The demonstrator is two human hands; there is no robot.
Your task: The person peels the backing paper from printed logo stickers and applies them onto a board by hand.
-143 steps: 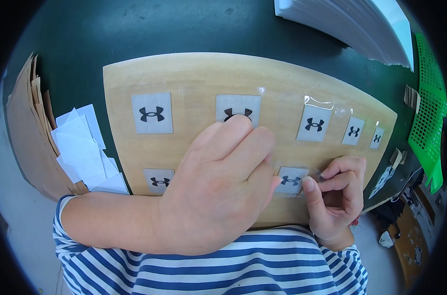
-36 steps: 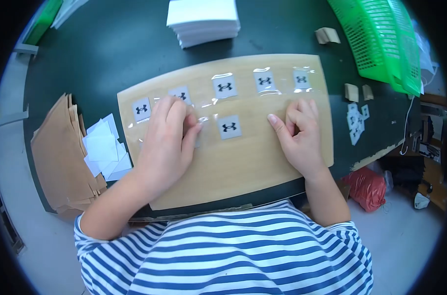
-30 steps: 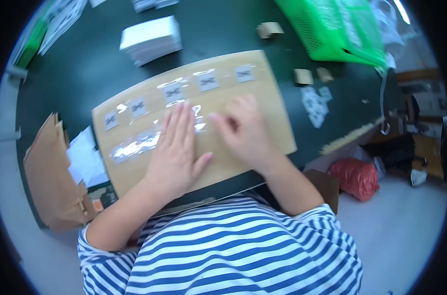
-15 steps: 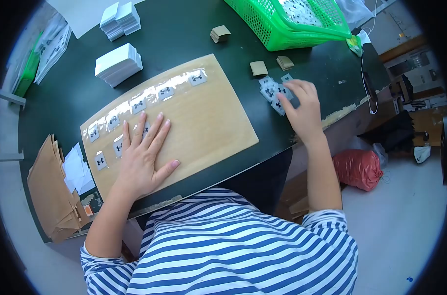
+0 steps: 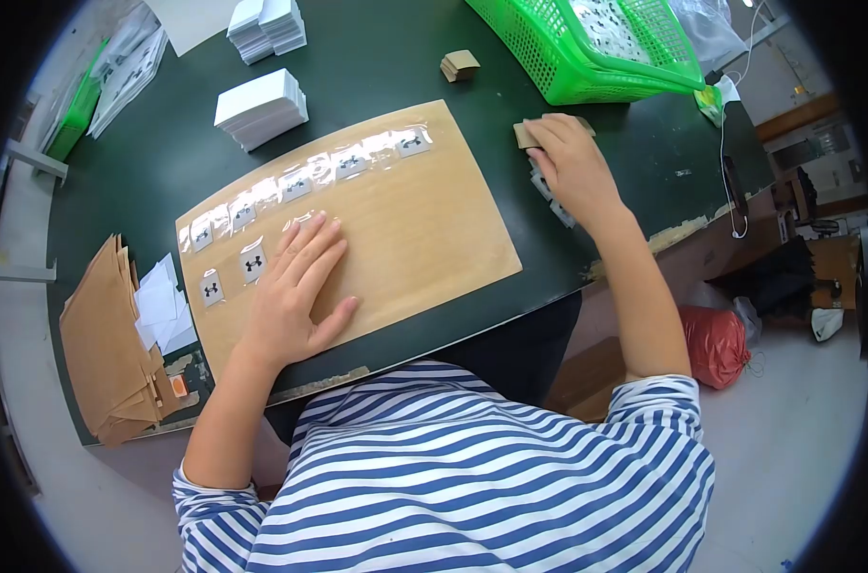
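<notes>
My left hand (image 5: 298, 291) lies flat with fingers stretched on a large tan sheet (image 5: 424, 210). Small clear pouches, each with a dark-logo square (image 5: 296, 186), run along the sheet's far edge. Two more logo squares (image 5: 253, 261) show left of my left hand; whatever is under its fingers is hidden. My right hand (image 5: 575, 172) reaches past the sheet, thumb and fingers curled closed at a small stack of brown cards (image 5: 524, 137). Beneath its palm, partly covered, is a loose pile of translucent logo squares (image 5: 560, 212). Another brown stack (image 5: 585, 125) peeks out behind the fingers.
White card stacks (image 5: 262, 110) stand at the back left. A small brown stack (image 5: 460, 65) sits behind the sheet. At the back right is a green basket (image 5: 587, 86) holding printed material. Brown paper (image 5: 100, 344) and white scraps (image 5: 162, 306) lie left.
My right hand has moved away from the logo squares, up to the brown cards, and its fingers have closed there. My left hand stays on the sheet. The whole view has shifted slightly.
</notes>
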